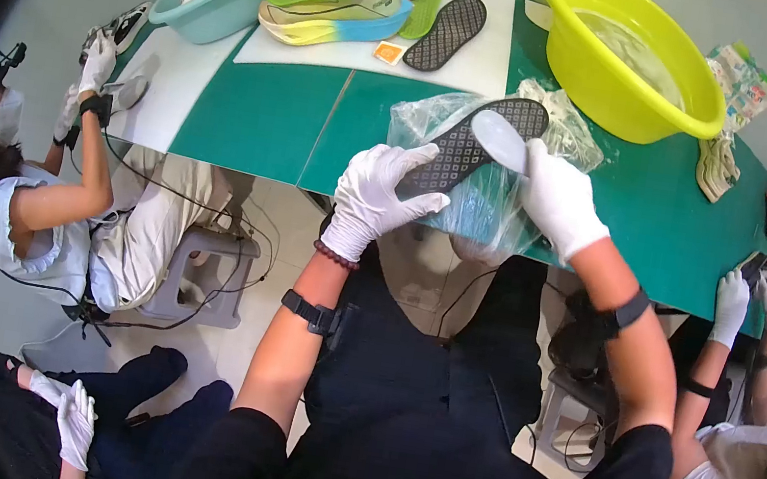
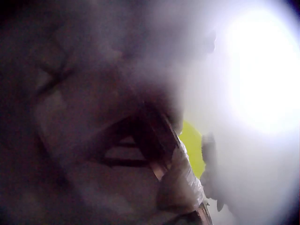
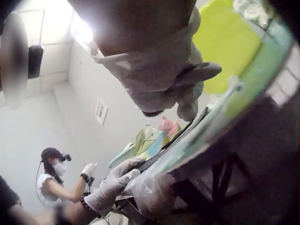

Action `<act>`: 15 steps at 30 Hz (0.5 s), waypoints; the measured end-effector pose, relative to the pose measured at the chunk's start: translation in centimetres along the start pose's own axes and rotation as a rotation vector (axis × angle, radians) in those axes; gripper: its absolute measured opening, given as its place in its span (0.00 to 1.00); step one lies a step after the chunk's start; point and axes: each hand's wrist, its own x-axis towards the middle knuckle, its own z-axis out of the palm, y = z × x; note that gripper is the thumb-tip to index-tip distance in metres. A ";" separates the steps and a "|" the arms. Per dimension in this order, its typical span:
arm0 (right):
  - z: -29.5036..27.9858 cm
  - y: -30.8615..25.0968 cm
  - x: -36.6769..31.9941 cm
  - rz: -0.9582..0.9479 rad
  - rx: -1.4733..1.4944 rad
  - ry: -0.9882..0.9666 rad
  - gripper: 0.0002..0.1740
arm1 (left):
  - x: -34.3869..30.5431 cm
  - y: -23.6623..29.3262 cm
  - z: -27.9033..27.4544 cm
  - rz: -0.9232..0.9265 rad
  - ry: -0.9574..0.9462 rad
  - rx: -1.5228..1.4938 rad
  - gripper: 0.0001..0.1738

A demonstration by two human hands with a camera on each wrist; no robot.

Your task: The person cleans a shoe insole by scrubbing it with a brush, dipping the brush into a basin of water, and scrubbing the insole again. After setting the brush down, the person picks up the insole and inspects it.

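Left hand [image 1: 377, 191] gripping black sole [image 1: 455, 156], orange label [image 1: 389, 53] (illegible)

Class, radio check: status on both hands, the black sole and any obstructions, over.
Left hand gripping black sole. Right hand holding pale oval tool over it. Crumpled clear plastic beneath sole, might get in the way.

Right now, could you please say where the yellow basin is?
In the head view, the yellow basin stands right of centre on the green table, beyond the right hand and the plastic bag.
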 end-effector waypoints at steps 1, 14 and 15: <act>1.0 0.1 0.7 -0.019 -0.041 -0.032 0.11 | -0.2 0.0 0.0 -0.008 -0.026 -0.039 0.36; 2.3 0.1 3.7 0.023 -0.175 -0.064 0.12 | 0.1 -0.7 -0.6 0.029 -0.100 -0.084 0.30; 1.6 0.9 4.5 0.062 -0.226 -0.119 0.13 | 0.2 -0.6 -0.6 0.030 -0.114 -0.093 0.30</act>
